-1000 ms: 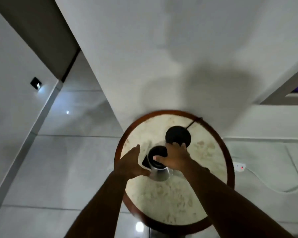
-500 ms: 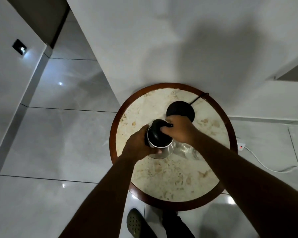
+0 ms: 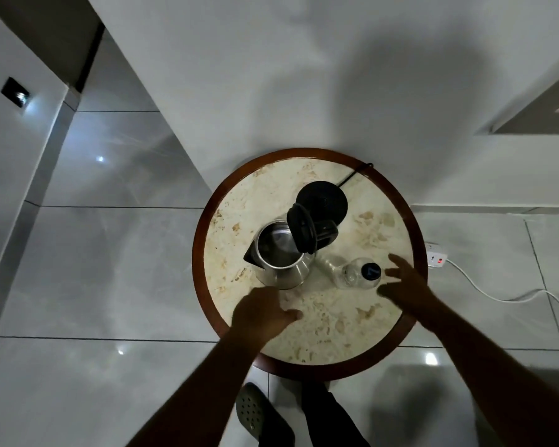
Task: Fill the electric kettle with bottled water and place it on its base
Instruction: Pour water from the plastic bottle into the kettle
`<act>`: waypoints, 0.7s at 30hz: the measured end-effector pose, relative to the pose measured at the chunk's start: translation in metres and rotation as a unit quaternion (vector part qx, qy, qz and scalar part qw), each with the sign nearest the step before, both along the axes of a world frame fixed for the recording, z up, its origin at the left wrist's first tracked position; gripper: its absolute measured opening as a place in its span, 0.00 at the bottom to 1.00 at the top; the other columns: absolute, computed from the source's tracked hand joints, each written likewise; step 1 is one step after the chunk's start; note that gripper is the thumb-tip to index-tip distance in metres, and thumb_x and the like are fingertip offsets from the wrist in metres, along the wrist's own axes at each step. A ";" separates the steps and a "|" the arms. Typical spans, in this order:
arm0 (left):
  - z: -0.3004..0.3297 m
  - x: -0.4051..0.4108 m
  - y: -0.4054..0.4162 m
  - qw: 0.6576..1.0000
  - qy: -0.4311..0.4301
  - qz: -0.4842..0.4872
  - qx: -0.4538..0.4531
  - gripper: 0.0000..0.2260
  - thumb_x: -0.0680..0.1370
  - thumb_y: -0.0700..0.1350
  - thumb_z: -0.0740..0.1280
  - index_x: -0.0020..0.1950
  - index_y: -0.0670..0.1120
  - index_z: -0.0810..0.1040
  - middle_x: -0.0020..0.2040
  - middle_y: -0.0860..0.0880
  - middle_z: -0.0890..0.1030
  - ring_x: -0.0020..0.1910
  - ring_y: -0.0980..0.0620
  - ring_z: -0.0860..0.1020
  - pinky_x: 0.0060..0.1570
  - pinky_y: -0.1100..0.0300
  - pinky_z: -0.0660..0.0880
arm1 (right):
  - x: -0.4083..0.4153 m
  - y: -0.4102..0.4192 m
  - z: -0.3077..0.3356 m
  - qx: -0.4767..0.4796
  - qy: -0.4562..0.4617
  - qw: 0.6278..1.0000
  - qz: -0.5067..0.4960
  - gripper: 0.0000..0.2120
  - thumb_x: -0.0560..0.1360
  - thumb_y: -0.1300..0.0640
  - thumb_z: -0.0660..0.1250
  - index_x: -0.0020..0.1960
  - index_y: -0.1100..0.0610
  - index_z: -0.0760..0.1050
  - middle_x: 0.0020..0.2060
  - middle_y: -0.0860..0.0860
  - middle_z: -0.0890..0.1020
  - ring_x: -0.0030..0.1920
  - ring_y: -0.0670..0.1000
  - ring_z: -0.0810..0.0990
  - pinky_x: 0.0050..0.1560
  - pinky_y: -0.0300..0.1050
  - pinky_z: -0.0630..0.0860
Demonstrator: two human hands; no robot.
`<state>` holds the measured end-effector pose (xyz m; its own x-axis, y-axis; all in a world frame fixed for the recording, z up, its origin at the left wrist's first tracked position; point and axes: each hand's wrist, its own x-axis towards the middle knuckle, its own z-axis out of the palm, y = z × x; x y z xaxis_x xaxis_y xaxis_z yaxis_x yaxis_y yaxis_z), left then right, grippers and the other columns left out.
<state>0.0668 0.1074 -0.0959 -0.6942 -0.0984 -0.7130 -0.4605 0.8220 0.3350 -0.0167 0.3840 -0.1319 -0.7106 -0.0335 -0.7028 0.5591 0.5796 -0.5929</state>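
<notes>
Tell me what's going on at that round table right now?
A person is getting ready to fill the electric kettle, which stands on the table with its lid flipped open, off its base. The right hand reaches, open, toward the capped water bottle beside the kettle. The left hand hovers near the kettle, holding nothing.

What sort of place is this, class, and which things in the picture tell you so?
Probably a room in a home or hotel, though that cannot be told for certain. A small round table with a stone-like top stands against a white wall, on a glossy tiled floor, and bears an electric kettle and a water bottle.
</notes>
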 end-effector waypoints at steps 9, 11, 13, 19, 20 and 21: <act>0.051 -0.071 0.100 0.920 0.230 -0.316 -0.034 0.27 0.80 0.40 0.61 0.78 0.49 0.59 0.60 0.39 0.76 0.56 0.40 0.79 0.47 0.50 0.75 | 0.027 -0.044 -0.034 -0.019 0.237 0.970 0.046 0.35 0.67 0.57 0.76 0.70 0.56 0.64 0.55 0.40 0.74 0.59 0.47 0.76 0.54 0.30 0.71; 0.058 -0.079 0.105 0.906 0.218 -0.355 -0.070 0.19 0.78 0.35 0.60 0.70 0.42 0.71 0.59 0.39 0.76 0.56 0.39 0.79 0.47 0.50 0.76 | 0.027 -0.046 -0.039 0.019 0.226 0.973 0.048 0.21 0.69 0.58 0.73 0.60 0.54 0.73 0.43 0.35 0.75 0.51 0.51 0.81 0.39 0.26 0.70; 0.058 -0.077 0.107 0.902 0.220 -0.362 -0.081 0.15 0.78 0.34 0.60 0.65 0.38 0.73 0.58 0.39 0.77 0.55 0.40 0.80 0.49 0.51 0.76 | 0.027 -0.047 -0.043 0.014 0.228 0.973 0.040 0.16 0.69 0.59 0.71 0.55 0.52 0.74 0.40 0.36 0.76 0.47 0.50 0.81 0.38 0.27 0.67; 0.032 -0.051 0.097 0.938 0.248 -0.190 -0.149 0.18 0.84 0.48 0.50 0.64 0.38 0.71 0.57 0.40 0.81 0.55 0.44 0.80 0.52 0.55 0.75 | 0.034 -0.064 -0.034 -0.010 0.279 0.956 0.093 0.23 0.67 0.51 0.75 0.58 0.56 0.73 0.49 0.48 0.79 0.47 0.47 0.77 0.47 0.40 0.73; 0.030 -0.048 0.094 0.949 0.245 -0.133 -0.147 0.20 0.84 0.52 0.50 0.61 0.39 0.73 0.54 0.41 0.82 0.53 0.44 0.81 0.50 0.55 0.75 | 0.040 -0.067 -0.033 -0.020 0.266 0.958 0.103 0.25 0.65 0.49 0.76 0.58 0.55 0.73 0.49 0.49 0.79 0.47 0.47 0.77 0.48 0.41 0.74; 0.029 -0.046 0.091 0.957 0.245 -0.082 -0.130 0.22 0.83 0.55 0.52 0.59 0.39 0.76 0.51 0.41 0.83 0.50 0.44 0.82 0.48 0.54 0.76 | 0.047 -0.069 -0.032 -0.032 0.252 0.961 0.108 0.28 0.64 0.45 0.76 0.58 0.55 0.72 0.50 0.49 0.79 0.48 0.46 0.77 0.48 0.42 0.75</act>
<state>0.0212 0.1981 -0.0671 -0.9603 -0.0892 -0.2641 -0.1578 0.9550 0.2510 0.0307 0.3150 -0.1638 -0.9316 -0.2512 -0.2627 0.0617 0.6029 -0.7954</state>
